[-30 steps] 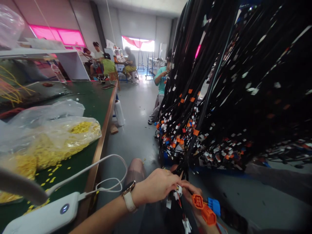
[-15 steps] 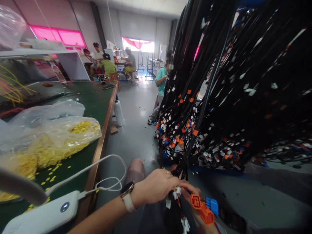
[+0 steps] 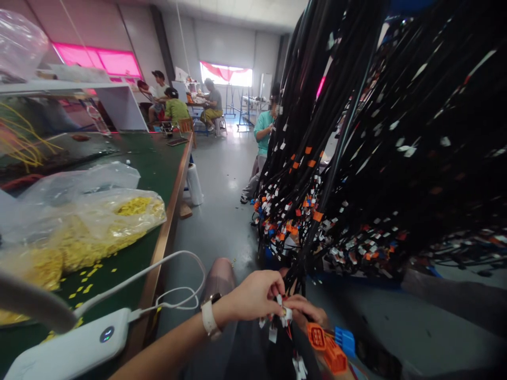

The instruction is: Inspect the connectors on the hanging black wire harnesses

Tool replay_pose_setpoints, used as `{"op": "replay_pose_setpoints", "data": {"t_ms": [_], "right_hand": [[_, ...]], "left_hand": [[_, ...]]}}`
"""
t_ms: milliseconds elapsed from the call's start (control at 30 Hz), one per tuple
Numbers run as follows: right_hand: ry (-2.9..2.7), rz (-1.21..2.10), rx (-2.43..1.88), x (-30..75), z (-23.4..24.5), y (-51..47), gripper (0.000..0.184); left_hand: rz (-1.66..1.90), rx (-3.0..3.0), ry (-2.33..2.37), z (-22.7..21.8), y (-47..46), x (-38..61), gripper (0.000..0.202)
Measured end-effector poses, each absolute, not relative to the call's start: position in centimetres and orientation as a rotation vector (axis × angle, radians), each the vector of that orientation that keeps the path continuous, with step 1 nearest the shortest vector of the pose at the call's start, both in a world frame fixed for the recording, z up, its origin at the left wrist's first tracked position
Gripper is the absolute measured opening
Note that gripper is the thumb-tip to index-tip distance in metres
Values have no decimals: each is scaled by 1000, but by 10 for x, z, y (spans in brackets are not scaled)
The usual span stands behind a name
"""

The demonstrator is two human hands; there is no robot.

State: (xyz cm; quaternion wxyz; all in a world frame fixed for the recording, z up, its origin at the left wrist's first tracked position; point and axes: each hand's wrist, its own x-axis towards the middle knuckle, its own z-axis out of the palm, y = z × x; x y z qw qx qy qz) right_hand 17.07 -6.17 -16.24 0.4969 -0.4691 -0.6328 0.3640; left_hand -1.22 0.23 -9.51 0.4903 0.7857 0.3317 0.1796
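Note:
My left hand [image 3: 253, 296], wearing a white-strapped watch [image 3: 209, 319], pinches a small white connector [image 3: 284, 315] with thumb and fingertips. Right beside it, the fingers of my right hand [image 3: 307, 310] are closed on the wires of the black wire harness [image 3: 295, 274], close to that connector; their grip is partly hidden. Over the right palm and wrist lie orange connectors [image 3: 335, 355] and a blue connector [image 3: 344, 341]. More white connectors [image 3: 300, 368] dangle on thin wires below both hands.
Black cable bundles [image 3: 325, 105] with many small connectors hang at the right. On the green table [image 3: 154, 174] at left are bags of yellow pieces [image 3: 99, 232] and a white power bank [image 3: 71, 348] with a cable. Several people sit farther back, one person [image 3: 262, 129] beside the cables.
My left hand has turned and its fingers have curled, now pinching a white connector near the right fingertips. The right hand has shifted slightly. The orange and blue connectors stay almost in place.

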Motion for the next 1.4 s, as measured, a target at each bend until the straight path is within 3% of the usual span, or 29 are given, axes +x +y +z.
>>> {"op": "replay_pose_setpoints", "data": {"t_ms": [167,333,1400], "right_hand": [[-1573,872,-1119,179,-169,-65,24],[-1543,774,-1179,185,-178,-65,25],[-1412,724,-1277,166,-178,-54,18]], "left_hand": [[214,1099,669,-118,2,-7,40],[276,797,521,-123,-8,-3,44],[467,721,563,-130,-11,3,16]]}}
